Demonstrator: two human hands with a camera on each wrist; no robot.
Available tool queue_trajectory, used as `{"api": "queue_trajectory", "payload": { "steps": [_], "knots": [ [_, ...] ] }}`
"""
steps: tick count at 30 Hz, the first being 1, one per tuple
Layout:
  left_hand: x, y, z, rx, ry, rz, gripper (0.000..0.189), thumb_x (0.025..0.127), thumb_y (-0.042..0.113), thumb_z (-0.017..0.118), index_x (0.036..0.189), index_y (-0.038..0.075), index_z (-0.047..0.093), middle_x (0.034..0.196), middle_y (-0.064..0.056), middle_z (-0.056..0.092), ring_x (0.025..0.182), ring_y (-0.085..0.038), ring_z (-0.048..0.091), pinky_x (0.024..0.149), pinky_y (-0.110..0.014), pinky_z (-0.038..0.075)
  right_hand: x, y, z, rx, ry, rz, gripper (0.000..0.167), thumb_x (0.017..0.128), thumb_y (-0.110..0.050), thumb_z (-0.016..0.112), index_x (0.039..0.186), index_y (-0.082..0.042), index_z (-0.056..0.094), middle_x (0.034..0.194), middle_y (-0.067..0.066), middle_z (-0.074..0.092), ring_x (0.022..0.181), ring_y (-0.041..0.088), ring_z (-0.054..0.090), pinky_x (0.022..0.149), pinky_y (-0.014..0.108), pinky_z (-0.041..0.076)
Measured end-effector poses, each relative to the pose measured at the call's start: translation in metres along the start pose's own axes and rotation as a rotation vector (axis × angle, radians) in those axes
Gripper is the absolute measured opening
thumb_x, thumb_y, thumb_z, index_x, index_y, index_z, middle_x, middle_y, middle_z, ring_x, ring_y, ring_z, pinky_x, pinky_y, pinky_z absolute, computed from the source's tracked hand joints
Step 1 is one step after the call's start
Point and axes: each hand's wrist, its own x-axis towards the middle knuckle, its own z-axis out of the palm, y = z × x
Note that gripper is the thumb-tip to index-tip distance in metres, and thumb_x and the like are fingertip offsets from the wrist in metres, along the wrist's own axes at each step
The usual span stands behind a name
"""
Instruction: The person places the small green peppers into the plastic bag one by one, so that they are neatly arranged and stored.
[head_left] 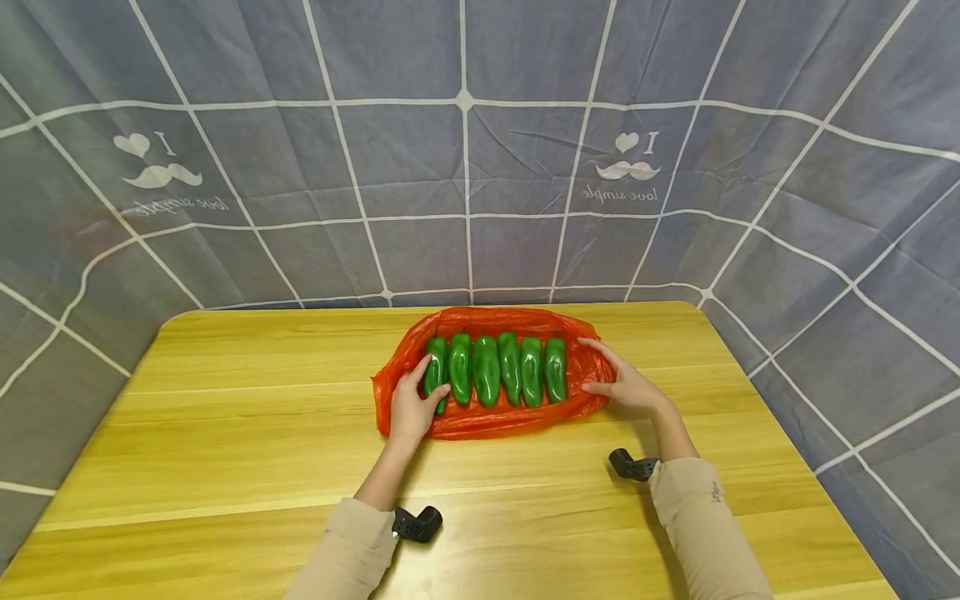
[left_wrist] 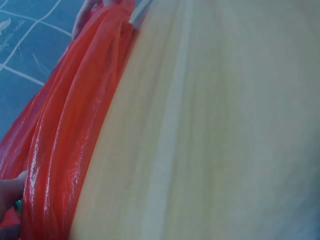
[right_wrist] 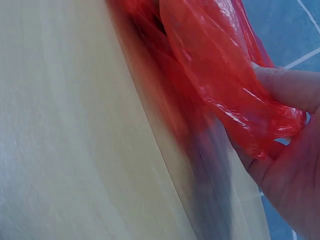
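Several glossy green peppers (head_left: pixel 486 372) lie side by side in a row inside a red plastic bag (head_left: pixel 480 429), its sides bunched up around them. My left hand (head_left: pixel 412 408) reaches over the bag's left rim and holds the leftmost pepper (head_left: pixel 435 354), with the fingers along its left side and the thumb over its lower part. In the left wrist view, the red bag (left_wrist: pixel 65 115) hides most of that hand. At the other end, my right hand (head_left: pixel 630 388) grips the bag's right end between spread fingers and thumb. The right wrist view shows the crumpled plastic (right_wrist: pixel 225 80) inside that grip.
The bag rests on a light wood-grain table (head_left: pixel 247 433), towards its far edge. Behind and beside the table hangs a grey-blue curtain (head_left: pixel 525 158) with white lines. Black devices (head_left: pixel 420 525) are strapped at both wrists, below the beige sleeves (head_left: pixel 705 517).
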Motion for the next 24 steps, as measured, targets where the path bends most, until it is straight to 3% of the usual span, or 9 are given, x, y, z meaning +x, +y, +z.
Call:
{"api": "queue_trajectory", "payload": {
  "steps": [7,15,19,24],
  "knots": [
    [-0.009,0.006,0.002,-0.030,0.042,-0.069,0.056,0.080,0.008,0.070,0.131,0.005,0.049,0.113,-0.029,0.052,0.106,-0.042,0.049,0.091,-0.051,0.038,-0.003,-0.022,0.002,0.025,0.013,-0.006,0.069,0.084,-0.001,0.062,0.142,-0.006,0.027,0.147,0.025,0.015,0.127,0.048,0.026,0.102,0.060,0.021],
    [-0.008,0.004,0.003,-0.018,0.042,-0.043,0.058,0.079,0.008,0.070,0.132,0.001,0.047,0.113,-0.032,0.051,0.106,-0.044,0.049,0.092,-0.053,0.037,-0.006,-0.033,0.003,0.056,0.014,-0.003,0.068,0.084,-0.002,0.062,0.142,-0.004,0.027,0.145,0.027,0.017,0.125,0.049,0.030,0.101,0.058,0.025],
    [-0.011,0.011,-0.002,0.033,0.001,-0.022,0.060,0.082,0.013,0.069,0.135,0.002,0.043,0.116,-0.032,0.047,0.104,-0.047,0.049,0.089,-0.056,0.039,-0.005,-0.029,0.003,0.075,0.028,0.006,0.068,0.084,0.000,0.062,0.142,-0.005,0.027,0.145,0.027,0.018,0.125,0.049,0.030,0.101,0.058,0.025],
    [-0.018,0.035,-0.015,0.150,-0.120,0.014,0.066,0.084,0.023,0.066,0.140,0.006,0.036,0.130,-0.030,0.037,0.111,-0.051,0.043,0.089,-0.061,0.037,0.000,-0.018,-0.001,-0.013,0.082,-0.008,0.069,0.085,-0.007,0.064,0.143,-0.009,0.028,0.145,0.024,0.022,0.121,0.048,0.036,0.096,0.057,0.033]
  ]
}}
